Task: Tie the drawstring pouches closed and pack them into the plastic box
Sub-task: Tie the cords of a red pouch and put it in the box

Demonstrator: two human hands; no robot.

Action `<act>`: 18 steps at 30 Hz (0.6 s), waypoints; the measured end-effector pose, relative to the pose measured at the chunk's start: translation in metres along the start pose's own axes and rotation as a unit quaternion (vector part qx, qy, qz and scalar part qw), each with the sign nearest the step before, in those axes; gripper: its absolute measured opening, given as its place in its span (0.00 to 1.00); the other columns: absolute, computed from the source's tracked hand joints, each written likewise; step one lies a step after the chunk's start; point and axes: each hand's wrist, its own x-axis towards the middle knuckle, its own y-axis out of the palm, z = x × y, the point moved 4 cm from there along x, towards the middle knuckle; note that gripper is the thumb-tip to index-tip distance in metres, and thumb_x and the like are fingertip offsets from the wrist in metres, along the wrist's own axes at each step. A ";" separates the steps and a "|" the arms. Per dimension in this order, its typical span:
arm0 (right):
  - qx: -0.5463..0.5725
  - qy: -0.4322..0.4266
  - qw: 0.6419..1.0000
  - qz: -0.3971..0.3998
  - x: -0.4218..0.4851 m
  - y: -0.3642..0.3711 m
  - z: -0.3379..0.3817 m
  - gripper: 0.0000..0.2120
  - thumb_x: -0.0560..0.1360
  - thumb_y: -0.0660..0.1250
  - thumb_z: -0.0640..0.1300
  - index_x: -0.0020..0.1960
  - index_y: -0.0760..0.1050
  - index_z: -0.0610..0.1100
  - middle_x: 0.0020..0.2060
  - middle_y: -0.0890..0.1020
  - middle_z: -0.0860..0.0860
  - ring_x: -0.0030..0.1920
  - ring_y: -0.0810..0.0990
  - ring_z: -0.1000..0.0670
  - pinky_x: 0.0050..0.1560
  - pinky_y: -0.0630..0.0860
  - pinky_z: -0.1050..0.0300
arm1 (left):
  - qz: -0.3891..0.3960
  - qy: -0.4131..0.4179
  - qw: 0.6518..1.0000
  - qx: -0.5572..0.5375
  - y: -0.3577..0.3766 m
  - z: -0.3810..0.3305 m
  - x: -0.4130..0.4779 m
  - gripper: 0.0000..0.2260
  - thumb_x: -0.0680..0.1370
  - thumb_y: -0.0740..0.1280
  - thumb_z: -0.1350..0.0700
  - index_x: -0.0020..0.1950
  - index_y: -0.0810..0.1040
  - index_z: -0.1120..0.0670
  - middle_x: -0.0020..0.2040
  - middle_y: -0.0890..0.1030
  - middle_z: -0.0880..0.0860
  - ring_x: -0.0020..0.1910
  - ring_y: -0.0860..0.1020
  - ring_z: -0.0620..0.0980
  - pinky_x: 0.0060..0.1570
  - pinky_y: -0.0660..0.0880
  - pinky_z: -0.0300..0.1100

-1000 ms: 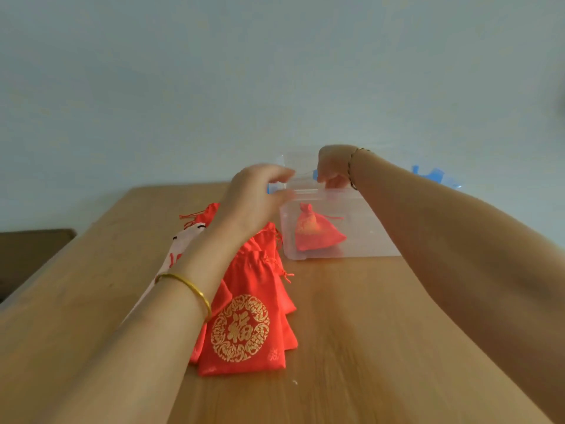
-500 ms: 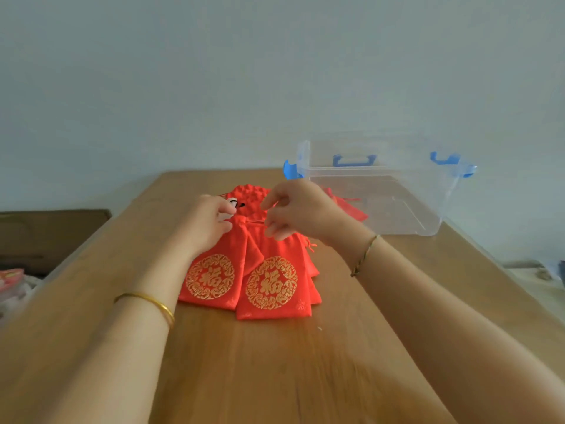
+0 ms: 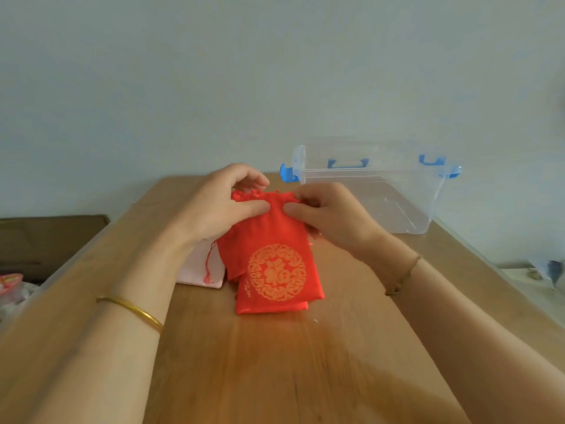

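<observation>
Both hands pinch the neck of a red pouch above the stack.

The top red pouch [image 3: 276, 237] bears a gold round emblem with the character 福. The left hand [image 3: 220, 206] and right hand [image 3: 331, 217] each clamp thumb and fingers on its gathered mouth, near the middle of the wooden table [image 3: 275, 368], over the other red pouches [image 3: 272, 308]. The clear plastic box [image 3: 425, 209] with blue latches stands open behind, to the right; its contents cannot be made out. Half a second ago two emblems showed side by side; now only one does.
</observation>
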 end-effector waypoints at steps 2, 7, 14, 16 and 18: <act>0.049 0.014 0.999 -0.007 -0.014 -0.024 -0.009 0.08 0.76 0.64 0.36 0.38 0.74 0.34 0.26 0.70 0.48 0.23 0.66 0.57 0.26 0.64 0.64 | 0.036 -0.023 0.998 -0.046 0.013 0.002 0.001 0.11 0.73 0.69 0.61 0.54 0.77 0.54 0.47 0.80 0.49 0.44 0.78 0.39 0.46 0.73 0.28; 0.109 0.055 0.990 -0.065 -0.038 -0.058 -0.043 0.07 0.76 0.64 0.36 0.40 0.76 0.43 0.32 0.75 0.47 0.31 0.73 0.54 0.31 0.70 0.63 | 0.081 -0.071 0.991 -0.082 0.054 0.003 0.004 0.04 0.74 0.68 0.61 0.46 0.79 0.53 0.39 0.81 0.47 0.36 0.78 0.38 0.42 0.74 0.28; 0.072 0.060 0.991 -0.100 -0.041 -0.072 -0.059 0.08 0.76 0.64 0.36 0.40 0.76 0.45 0.30 0.75 0.47 0.27 0.72 0.55 0.28 0.72 0.64 | 0.105 -0.093 0.988 -0.071 0.083 0.004 0.012 0.04 0.76 0.66 0.58 0.42 0.78 0.53 0.38 0.79 0.48 0.38 0.75 0.45 0.45 0.74 0.43; 0.048 0.071 0.991 -0.104 -0.041 -0.074 -0.066 0.08 0.75 0.65 0.36 0.41 0.76 0.46 0.31 0.76 0.48 0.26 0.73 0.56 0.30 0.74 0.64 | 0.097 -0.090 0.989 -0.062 0.083 0.005 0.014 0.04 0.76 0.66 0.59 0.42 0.78 0.55 0.36 0.79 0.50 0.36 0.77 0.44 0.42 0.75 0.43; 0.046 0.087 0.991 -0.091 -0.040 -0.075 -0.075 0.08 0.75 0.64 0.34 0.44 0.76 0.46 0.35 0.80 0.46 0.30 0.78 0.53 0.36 0.79 0.60 | 0.085 -0.080 0.992 -0.045 0.081 0.005 0.017 0.05 0.76 0.67 0.59 0.41 0.78 0.58 0.33 0.78 0.49 0.29 0.75 0.38 0.34 0.72 0.34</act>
